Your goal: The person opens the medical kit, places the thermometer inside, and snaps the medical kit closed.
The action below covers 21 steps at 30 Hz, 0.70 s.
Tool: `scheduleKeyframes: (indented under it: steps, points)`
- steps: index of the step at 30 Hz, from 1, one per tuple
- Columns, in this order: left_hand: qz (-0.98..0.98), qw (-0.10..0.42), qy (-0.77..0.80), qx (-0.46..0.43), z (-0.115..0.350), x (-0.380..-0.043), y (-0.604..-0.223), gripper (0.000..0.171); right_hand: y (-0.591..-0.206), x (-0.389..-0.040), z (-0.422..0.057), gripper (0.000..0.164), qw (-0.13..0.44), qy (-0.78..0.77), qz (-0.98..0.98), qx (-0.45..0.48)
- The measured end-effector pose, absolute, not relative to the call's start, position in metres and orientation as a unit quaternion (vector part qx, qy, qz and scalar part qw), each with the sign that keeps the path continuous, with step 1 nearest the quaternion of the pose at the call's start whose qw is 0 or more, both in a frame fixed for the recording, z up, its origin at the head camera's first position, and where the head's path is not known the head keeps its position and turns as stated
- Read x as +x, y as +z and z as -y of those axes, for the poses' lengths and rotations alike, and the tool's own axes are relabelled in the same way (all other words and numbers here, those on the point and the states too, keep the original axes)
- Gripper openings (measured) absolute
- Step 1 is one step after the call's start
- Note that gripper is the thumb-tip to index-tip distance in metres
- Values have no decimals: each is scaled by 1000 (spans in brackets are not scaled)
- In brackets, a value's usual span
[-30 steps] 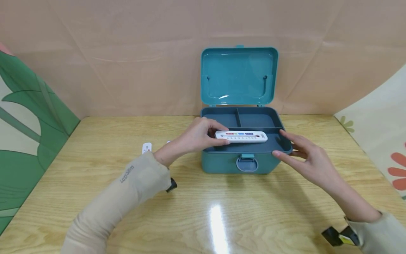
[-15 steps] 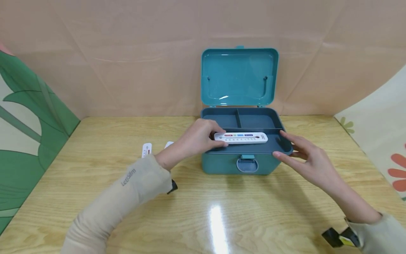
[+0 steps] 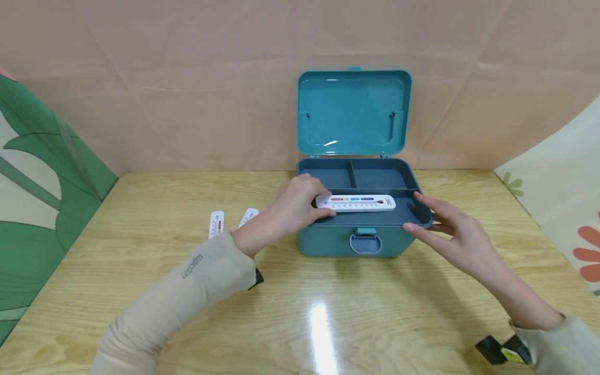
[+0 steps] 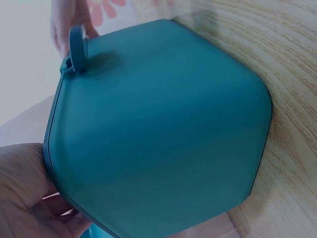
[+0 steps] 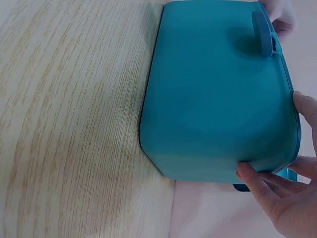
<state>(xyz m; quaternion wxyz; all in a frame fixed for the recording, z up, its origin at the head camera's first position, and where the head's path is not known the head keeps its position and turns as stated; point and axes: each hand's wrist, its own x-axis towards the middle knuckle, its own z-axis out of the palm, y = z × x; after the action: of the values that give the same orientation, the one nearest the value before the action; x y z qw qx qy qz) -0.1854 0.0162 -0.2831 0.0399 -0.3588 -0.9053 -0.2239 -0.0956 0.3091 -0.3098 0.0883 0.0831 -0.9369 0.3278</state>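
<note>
My left hand [image 3: 300, 204] pinches the left end of a white thermometer [image 3: 358, 203] with a printed scale and coloured marks. The thermometer lies level within the front compartment of the dark blue inner tray [image 3: 411, 207]. That tray sits in a teal storage box [image 3: 328, 242] whose lid [image 3: 353, 112] stands raised. My right hand [image 3: 452, 237] holds the box's right front corner, thumb at the front rim and fingers along the right side. In the left wrist view, the box wall [image 4: 163, 124] hides the thermometer.
Two more white thermometers, one upright [image 3: 216, 224] and one slanted [image 3: 248, 215], lie on the wooden table [image 3: 164, 208] by my left forearm, which partly covers them. Behind the box hangs a pinkish cloth [image 3: 211, 94]. A latch [image 3: 365, 240] juts from the box front.
The left hand has lowered slightly and shifted a little left with the thermometer. More of the slanted thermometer shows beside the forearm. My right hand has stayed at the box corner.
</note>
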Motion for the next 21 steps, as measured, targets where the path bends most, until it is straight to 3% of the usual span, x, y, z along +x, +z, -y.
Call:
scheduleKeyframes:
  steps: [8,21]
  points:
    - [901,55,-253,-349,-14,-184,-284,41,-310,-96,-310,67,83,330,937,79]
    - [852,79,-412,-313,3,-183,-295,29,-309,-97,-309,67,84,327,939,68]
